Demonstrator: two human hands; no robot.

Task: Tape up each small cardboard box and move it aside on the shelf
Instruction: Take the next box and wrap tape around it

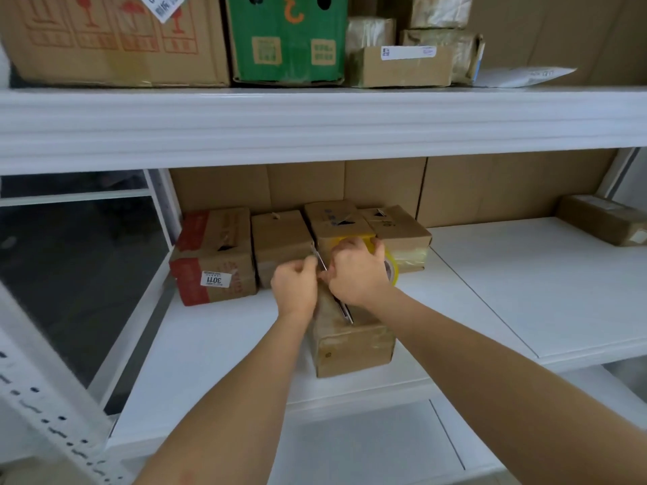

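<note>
Box in hand: small brown cardboard box [353, 344], centre of frame, near the front edge of the white metal shelf [507, 292].
Left hand [294, 285]: my fingers curl in, pinching something thin at the box top; whether it is the tape end, I cannot tell.
Right hand [357, 271]: gripping the yellow tape dispenser with its clear roll [390, 271].
Risk: tape could skew or wrinkle if my pull drifts off the seam.
Risk: the box could slide under the pull.
Neighbours: row of small brown boxes [280, 239] just behind; the dispenser might bump them.

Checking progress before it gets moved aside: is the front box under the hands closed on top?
Cannot tell. Both hands hide the top of the front box; only a thin blade-like tool sticking out there shows.
</note>
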